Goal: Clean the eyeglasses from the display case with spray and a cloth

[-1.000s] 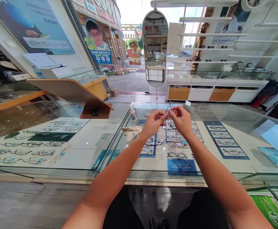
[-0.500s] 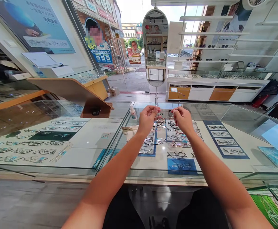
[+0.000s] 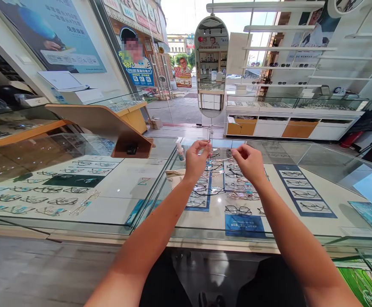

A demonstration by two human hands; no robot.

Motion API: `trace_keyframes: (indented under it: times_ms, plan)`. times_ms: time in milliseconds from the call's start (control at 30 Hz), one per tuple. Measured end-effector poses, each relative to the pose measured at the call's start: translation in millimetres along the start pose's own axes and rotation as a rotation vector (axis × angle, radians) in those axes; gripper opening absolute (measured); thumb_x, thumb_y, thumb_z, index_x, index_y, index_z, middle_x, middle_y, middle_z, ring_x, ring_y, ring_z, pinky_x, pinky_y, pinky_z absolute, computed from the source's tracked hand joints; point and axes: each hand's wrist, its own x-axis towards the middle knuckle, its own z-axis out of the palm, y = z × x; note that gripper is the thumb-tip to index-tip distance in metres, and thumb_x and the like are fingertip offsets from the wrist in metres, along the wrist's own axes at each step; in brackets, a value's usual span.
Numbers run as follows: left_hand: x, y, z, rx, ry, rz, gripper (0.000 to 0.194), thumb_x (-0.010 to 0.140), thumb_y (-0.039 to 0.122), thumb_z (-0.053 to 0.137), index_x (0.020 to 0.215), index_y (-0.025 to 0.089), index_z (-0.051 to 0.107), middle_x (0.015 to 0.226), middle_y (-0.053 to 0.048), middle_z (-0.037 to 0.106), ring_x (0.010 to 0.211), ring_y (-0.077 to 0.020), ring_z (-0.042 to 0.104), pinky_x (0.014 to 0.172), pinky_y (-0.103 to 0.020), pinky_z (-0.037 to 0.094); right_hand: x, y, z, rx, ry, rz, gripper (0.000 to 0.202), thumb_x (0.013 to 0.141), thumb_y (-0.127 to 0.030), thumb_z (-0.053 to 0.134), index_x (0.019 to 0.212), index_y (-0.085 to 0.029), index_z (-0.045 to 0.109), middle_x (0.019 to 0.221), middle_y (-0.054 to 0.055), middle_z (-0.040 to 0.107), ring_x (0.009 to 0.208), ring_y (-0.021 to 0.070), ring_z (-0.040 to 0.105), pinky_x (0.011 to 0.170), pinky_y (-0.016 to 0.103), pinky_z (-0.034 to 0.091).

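Observation:
My left hand is closed, its thumb and fingertips pinching a thin-framed pair of eyeglasses above the glass counter. One slim temple of it points upward from these fingers. Just to the right, my right hand is also closed, fingertips pinched at the other side of the eyeglasses, where a thin pale line runs toward the left hand. The lenses are hard to separate from the frames displayed beneath. A beige cloth lies beside my left forearm, and a small white spray bottle stands behind it.
Under the glass counter top lie several rows of eyeglasses, some on a blue display board. A wooden stand rises at the left. Beyond the counter are an oval mirror and a white display cabinet.
My right hand has shifted slightly right and turned, and the thin upright piece above its fingers no longer stands up. My left hand keeps its pinch. The view has shifted slightly.

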Motion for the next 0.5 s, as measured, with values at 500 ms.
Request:
trace_keyframes:
  times_ms: [500]
  plan:
    - [-11.0, 8.8, 4.6, -0.008, -0.323, -0.203, 0.031, 0.087, 0.049, 0.082, 0.092, 0.020, 0.073, 0.157, -0.010, 0.059, 0.121, -0.0279, 0.070, 0.098, -0.043, 0.061, -9.7, 3.4, 31.4, 0.266, -0.187, -0.130, 0.033, 0.095, -0.039, 0.069, 0.122, -0.022, 0.077, 0.125, 0.012, 0.082, 0.113, 0.0309, 0.076, 0.098, 0.049, 0.060]
